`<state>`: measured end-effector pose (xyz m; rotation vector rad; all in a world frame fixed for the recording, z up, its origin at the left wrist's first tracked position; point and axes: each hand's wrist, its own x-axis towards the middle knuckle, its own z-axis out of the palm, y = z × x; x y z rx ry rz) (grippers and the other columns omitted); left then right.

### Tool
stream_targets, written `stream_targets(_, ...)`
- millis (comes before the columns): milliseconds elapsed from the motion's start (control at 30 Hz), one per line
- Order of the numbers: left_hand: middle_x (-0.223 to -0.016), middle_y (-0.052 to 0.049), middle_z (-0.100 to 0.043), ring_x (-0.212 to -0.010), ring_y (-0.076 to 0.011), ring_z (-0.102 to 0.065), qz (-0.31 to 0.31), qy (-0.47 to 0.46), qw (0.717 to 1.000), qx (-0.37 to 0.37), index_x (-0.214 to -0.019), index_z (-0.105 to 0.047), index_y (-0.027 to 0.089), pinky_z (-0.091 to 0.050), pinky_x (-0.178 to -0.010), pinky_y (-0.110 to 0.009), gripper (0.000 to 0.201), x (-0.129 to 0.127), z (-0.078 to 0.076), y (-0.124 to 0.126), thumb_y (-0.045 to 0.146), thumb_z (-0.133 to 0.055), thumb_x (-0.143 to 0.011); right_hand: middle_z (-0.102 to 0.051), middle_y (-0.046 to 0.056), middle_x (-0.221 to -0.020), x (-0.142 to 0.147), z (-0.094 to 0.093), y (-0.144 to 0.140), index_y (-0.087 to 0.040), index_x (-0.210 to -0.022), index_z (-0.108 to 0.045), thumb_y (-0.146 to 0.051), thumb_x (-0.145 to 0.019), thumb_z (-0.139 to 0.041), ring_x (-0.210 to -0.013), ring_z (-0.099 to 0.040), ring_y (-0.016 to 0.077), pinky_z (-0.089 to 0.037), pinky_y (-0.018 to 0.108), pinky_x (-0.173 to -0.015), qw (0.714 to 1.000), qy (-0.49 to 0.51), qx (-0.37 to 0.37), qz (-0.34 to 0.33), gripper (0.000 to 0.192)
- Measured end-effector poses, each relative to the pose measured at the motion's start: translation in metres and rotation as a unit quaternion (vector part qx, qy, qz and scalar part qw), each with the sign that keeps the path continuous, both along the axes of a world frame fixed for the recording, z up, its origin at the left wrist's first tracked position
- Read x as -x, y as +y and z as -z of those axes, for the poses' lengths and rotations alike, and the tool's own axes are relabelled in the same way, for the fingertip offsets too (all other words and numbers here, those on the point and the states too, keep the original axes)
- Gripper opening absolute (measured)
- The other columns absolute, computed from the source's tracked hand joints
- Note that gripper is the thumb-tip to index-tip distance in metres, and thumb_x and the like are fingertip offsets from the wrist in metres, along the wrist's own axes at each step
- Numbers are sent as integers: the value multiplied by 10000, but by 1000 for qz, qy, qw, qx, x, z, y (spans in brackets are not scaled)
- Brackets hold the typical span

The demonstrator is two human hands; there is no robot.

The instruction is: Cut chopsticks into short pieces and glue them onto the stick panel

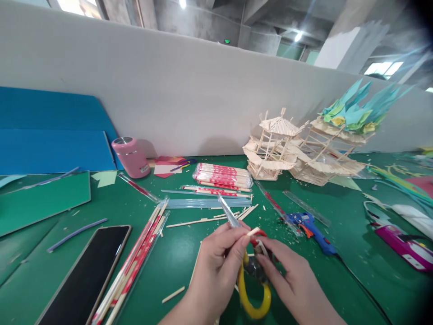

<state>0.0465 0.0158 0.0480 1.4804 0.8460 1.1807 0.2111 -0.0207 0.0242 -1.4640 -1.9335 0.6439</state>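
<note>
My left hand (218, 264) is closed, pinching a short piece of wooden chopstick (253, 231) between thumb and forefinger. A pair of scissors with yellow and red handles (255, 311) lies across both hands, its blade tip pointing away above my left fingers. Around the red part of the handle, my right hand (287, 273) is closed on the scissors. The fingers partly hide the pivot and the rest of the blades. Cut chopstick pieces (173, 294) lie on the green table (149, 295) near my left wrist.
Wrapped chopsticks (221, 176) lie ahead, more (135, 262) at left beside a phone (88, 275). A pink flask (131, 158) stands behind. Stick-built pavilion models (274, 149) stand at back right, with a blue glue gun (313, 230) and its cord nearer.
</note>
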Motion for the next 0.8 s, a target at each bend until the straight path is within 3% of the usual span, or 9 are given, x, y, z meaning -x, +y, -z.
stream_targets(100,-839,-27,-630,-805,-148,-578,10,7,1000,-10,-842,-676,205,-441,-720,-222,168,2,-3,1,176,-511,-831,-578,39,-832,-3,-3,1,-211,-993,-527,-281,-873,-414,-764,-525,174,-446,304,-683,998,-49,-9,-27,180)
stream_targets(333,-767,-27,-611,-742,-140,-564,22,19,999,19,-799,-674,182,-433,-659,-217,166,6,-3,1,231,-519,-832,-525,17,-782,-8,-17,-2,-235,-935,-547,-318,-897,-376,-757,-491,158,-436,278,-665,995,-9,74,-64,194)
stream_targets(467,-744,-18,-599,-732,-136,-559,17,14,999,34,-785,-678,184,-429,-656,-218,162,4,-1,1,235,-529,-825,-529,11,-755,-13,-12,-3,-233,-938,-554,-298,-897,-379,-724,-505,149,-452,269,-640,994,-34,68,-77,192)
stream_targets(533,-785,-23,-612,-737,-135,-560,6,6,999,31,-817,-678,189,-434,-661,-218,155,3,-1,2,218,-526,-825,-565,37,-850,-16,-5,-5,-225,-1072,-515,-280,-879,-418,-797,-532,166,-474,292,-687,998,-50,2,-40,223)
stream_targets(633,-823,-35,-622,-754,-144,-563,-27,0,1000,13,-825,-673,184,-437,-683,-227,155,2,-2,3,194,-518,-825,-553,94,-1098,-17,8,-10,-220,-1171,-468,-271,-842,-478,-1019,-516,229,-462,373,-837,989,-63,-109,73,333)
stream_targets(700,-817,-38,-616,-760,-150,-563,-44,5,999,6,-821,-668,180,-436,-691,-234,156,1,-2,2,196,-512,-828,-543,98,-1162,-13,15,-13,-226,-1142,-498,-276,-837,-477,-1068,-514,247,-466,380,-859,985,-56,-121,109,310)
stream_targets(800,-818,-37,-603,-758,-150,-562,-30,14,999,6,-844,-669,195,-433,-677,-233,174,-1,-2,-1,217,-497,-841,-552,103,-1182,0,23,-13,-208,-1181,-462,-287,-807,-512,-1054,-547,238,-496,330,-835,995,-8,-69,73,386)
